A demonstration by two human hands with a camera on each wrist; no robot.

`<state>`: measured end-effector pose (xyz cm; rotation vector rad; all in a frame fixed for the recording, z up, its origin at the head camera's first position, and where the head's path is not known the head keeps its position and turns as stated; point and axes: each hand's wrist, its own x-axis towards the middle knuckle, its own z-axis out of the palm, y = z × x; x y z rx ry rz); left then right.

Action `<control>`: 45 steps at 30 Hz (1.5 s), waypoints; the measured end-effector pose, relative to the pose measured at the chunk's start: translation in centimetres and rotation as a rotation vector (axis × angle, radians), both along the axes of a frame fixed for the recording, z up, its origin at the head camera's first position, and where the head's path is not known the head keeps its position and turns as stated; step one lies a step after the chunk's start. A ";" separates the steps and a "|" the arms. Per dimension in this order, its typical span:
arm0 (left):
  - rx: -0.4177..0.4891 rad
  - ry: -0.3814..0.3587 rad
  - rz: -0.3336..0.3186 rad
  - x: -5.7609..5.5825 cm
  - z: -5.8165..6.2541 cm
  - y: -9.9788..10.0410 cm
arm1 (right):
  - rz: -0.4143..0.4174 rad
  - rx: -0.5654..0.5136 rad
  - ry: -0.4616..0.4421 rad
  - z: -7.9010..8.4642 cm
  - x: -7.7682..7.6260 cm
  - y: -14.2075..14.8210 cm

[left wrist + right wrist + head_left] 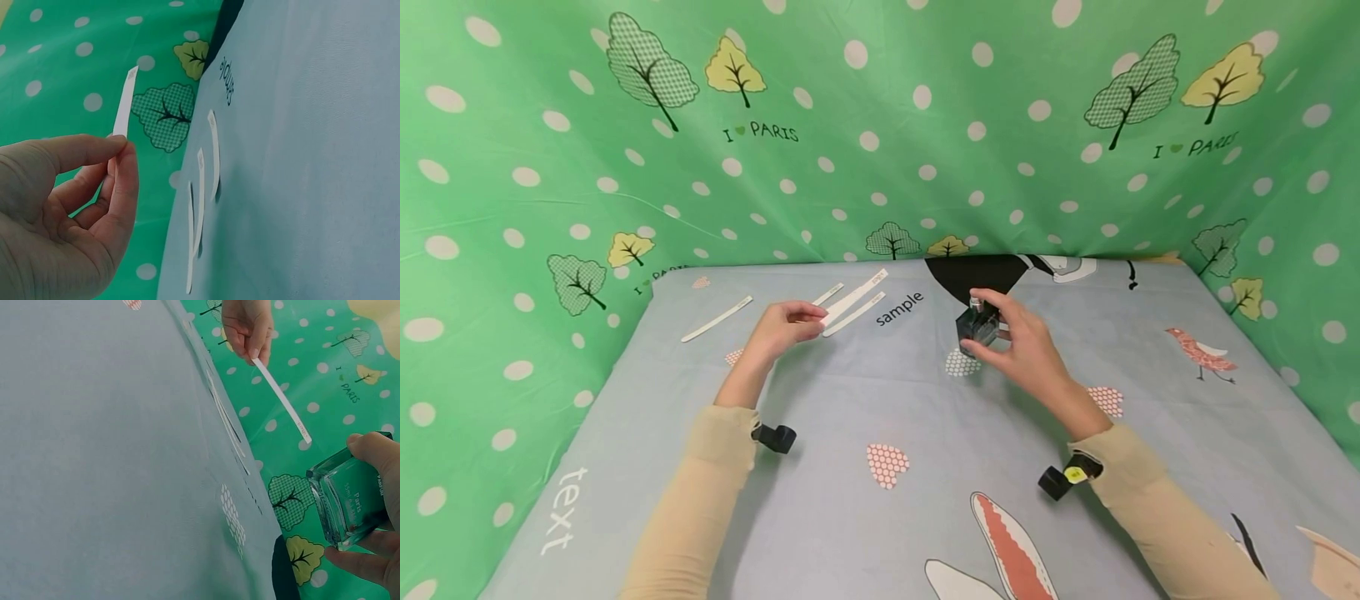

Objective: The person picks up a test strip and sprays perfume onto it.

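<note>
My left hand (781, 330) pinches a white perfume test strip (859, 295) by one end, between thumb and fingers. The strip's printed end points away, up and to the right, held above the cloth in the left wrist view. A dark glass perfume bottle (973, 330) is held in my right hand (1028, 343), with a finger on the sprayer at its top and the thumb low on its side. Bottle and strip are apart. Beneath the left hand, more test strips lie on the cloth: one strip (717, 319) to the left and another strip (854, 315) to the right.
A grey-blue printed cloth (820, 517) covers the table. Green dotted fabric (850, 108) hangs behind it and at both sides. A black camera (775, 437) is strapped to the left wrist, and another camera (1056, 482) to the right.
</note>
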<state>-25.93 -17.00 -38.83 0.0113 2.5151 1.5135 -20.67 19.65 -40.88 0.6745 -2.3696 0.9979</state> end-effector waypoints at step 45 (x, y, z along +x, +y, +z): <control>0.078 -0.005 -0.035 0.3 -0.4 1.3 | -0.021 0.107 0.077 -0.6 -0.2 -1.6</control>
